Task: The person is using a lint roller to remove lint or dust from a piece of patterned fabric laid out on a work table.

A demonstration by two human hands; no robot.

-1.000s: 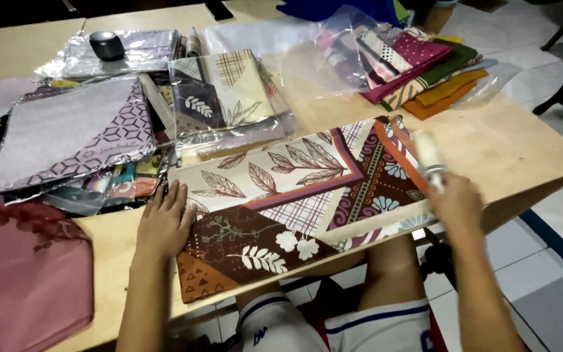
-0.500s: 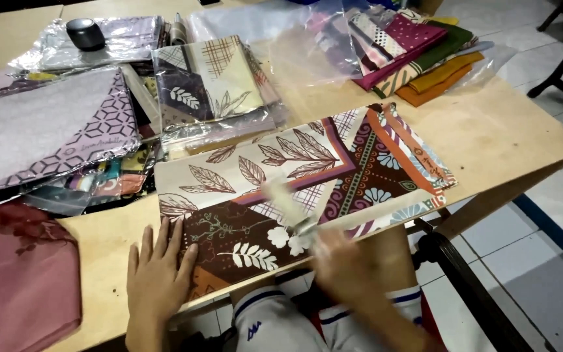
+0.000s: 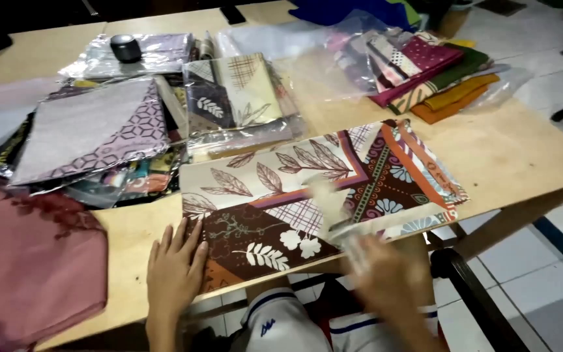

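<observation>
My left hand (image 3: 176, 272) lies flat and open on the patterned scarf's (image 3: 320, 189) near-left corner; my blurred right hand (image 3: 389, 277) grips a pale roller (image 3: 328, 202) over its middle.

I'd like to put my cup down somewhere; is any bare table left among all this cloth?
Bare wood shows on the table right of the patterned scarf, below the folded fabric stack. A smaller strip lies between the left hand and the pink cloth. The back left is crowded with bagged scarves.

Bagged folded fabrics (image 3: 92, 130), stacked scarves (image 3: 434, 75) (perhaps plastic-covered), small black cylinder (image 3: 126, 47).
</observation>
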